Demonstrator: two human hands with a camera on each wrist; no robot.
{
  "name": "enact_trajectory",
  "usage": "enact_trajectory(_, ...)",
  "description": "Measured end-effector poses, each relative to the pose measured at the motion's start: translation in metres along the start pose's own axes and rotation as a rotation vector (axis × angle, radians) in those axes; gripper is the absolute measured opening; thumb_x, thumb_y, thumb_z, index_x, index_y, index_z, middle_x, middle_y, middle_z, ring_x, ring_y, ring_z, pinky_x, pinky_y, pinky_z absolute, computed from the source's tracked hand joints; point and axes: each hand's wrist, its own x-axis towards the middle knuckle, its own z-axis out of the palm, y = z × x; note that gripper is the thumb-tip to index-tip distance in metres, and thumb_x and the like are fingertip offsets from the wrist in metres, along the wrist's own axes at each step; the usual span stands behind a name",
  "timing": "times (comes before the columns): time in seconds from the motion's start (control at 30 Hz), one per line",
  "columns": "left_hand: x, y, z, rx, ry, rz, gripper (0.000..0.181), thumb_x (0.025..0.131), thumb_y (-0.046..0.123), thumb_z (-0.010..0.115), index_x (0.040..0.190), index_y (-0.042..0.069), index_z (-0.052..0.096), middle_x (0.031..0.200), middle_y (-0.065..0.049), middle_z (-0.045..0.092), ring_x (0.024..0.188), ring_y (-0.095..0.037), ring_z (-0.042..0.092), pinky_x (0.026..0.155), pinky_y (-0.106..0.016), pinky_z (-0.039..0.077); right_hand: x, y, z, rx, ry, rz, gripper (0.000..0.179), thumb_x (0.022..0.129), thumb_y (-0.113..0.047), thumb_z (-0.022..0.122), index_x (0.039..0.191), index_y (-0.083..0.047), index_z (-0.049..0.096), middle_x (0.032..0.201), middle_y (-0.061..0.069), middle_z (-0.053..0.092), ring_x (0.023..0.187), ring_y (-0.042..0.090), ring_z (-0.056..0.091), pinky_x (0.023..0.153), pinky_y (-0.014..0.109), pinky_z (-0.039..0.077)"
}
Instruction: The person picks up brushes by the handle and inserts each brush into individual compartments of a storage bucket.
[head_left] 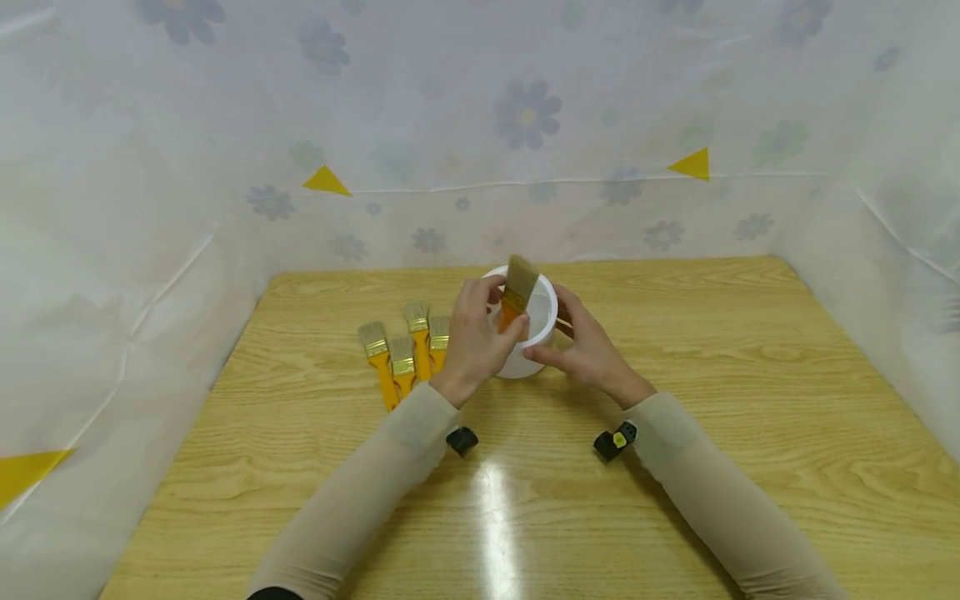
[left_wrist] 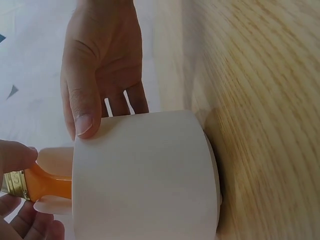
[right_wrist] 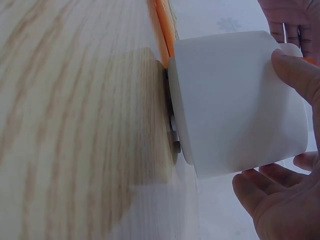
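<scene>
At the far middle of the counter (head_left: 750, 375): we find a white, cylindrical, plastic-looking pot (head_left: 553, 308), mouth upward, with both hands about it; a thin dark gap shows under its base, and we cannot tell whether it sits quite flat.
Held brush: we see a flat paintbrush (head_left: 518, 292) with tan bristles, a gold-coloured metal band and an orange handle, bristles up, its handle reaching down into the pot's mouth; the handle's lower end is hidden from us.
Left hand's grip: the left hand (head_left: 477, 337) pinches the brush between thumb and fingers, about where band meets handle.
Right hand's grip: the right hand (head_left: 591, 350) curves round the pot's right side, thumb on the near wall, fingers farther round.
Loose brushes: we count four similar yellow-handled paintbrushes (head_left: 402, 358) on the counter, left of the pot, the left wrist partly covering them.
Tipping: we judge that a sideways push of the handle against the rim could tilt the pot if the right hand slackened.
Slipping: a pinch this high might let the brush swivel or drop askew.
Snagging: the left sleeve (head_left: 375, 475), so near the loose brushes, could scatter them on a low sweep.
</scene>
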Motion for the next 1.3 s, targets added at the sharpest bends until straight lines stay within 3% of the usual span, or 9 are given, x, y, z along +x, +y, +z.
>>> enact_trajectory(0.23,-0.0013,0.0005,0.001,0.041,-0.003,0.007,0.05,0.079,0.015,0.078,0.121,0.004,0.053,0.094,-0.009,0.053,0.085,-0.024,0.049,0.076,-0.033,0.041,-0.0003,-0.0021,0.0004,-0.011,0.001,0.001,0.089,0.082,-0.018,0.077,0.151,-0.016,0.021,0.145,0.011,0.037,0.133,0.031,0.036,0.104,0.057,0.032)
enact_trajectory(1.0,-0.0064,0.0015,0.0011,0.078,-0.034,0.003,0.053,0.077,0.019,0.079,0.12,0.003,0.052,0.097,-0.01,0.051,0.087,-0.023,0.049,0.075,-0.033,0.042,-0.0024,-0.0027,-0.0001,-0.027,0.005,-0.004,0.09,0.081,-0.016,0.077,0.151,-0.016,0.021,0.145,0.011,0.037,0.133,0.032,0.037,0.103,0.059,0.032)
enact_trajectory(1.3,-0.0084,0.0032,-0.0004,0.108,-0.048,0.032,0.052,0.077,0.019,0.079,0.118,0.0,0.053,0.102,-0.012,0.052,0.09,-0.023,0.048,0.076,-0.034,0.043,-0.0025,-0.0031,0.0,-0.036,0.022,0.003,0.092,0.079,-0.016,0.079,0.151,-0.017,0.022,0.144,0.012,0.038,0.131,0.033,0.038,0.102,0.061,0.033)
